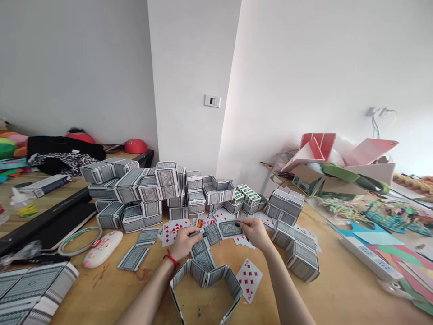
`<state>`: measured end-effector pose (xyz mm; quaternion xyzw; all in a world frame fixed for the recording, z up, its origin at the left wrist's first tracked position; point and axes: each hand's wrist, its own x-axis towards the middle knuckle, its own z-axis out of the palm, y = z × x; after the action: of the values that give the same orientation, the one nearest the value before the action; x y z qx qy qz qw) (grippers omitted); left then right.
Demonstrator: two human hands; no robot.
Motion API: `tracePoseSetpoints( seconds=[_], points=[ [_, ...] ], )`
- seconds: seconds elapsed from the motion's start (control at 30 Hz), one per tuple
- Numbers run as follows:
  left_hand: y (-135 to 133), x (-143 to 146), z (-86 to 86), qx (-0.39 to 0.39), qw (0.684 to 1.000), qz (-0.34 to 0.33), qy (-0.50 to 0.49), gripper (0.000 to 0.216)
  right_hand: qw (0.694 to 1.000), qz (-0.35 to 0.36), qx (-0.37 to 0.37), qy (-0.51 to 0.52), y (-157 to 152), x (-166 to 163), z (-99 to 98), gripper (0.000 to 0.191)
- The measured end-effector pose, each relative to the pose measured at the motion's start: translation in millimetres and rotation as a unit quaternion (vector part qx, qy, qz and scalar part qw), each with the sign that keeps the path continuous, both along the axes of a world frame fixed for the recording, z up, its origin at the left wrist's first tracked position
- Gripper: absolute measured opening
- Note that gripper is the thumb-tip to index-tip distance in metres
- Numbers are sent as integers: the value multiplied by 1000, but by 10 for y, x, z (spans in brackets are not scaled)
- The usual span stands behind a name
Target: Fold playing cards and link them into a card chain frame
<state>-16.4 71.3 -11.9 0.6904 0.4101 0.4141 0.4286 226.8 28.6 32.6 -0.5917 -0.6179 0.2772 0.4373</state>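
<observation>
My left hand, with a red cord on its wrist, is closed on the left end of a short strip of playing cards, patterned backs up. My right hand pinches the right end card of the same strip. Whether these cards are joined or only overlap, I cannot tell. More cards lie face down just below the left hand. Nearer to me stands a heart-like ring of folded cards, notched at its far side. A ten of diamonds lies face up right of it.
Stacked blocks of folded cards line the back; another block stands right and more front left. A white mouse, cable loop and black case lie left. A power strip and colored paper lie right.
</observation>
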Motion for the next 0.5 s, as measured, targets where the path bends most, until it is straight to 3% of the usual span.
tracePoseSetpoints(
  seconds=[0.5],
  points=[
    [12, 11, -38, -20, 999, -30, -6, 25, 996, 16, -19, -88, -69, 10, 114, 27]
  ],
)
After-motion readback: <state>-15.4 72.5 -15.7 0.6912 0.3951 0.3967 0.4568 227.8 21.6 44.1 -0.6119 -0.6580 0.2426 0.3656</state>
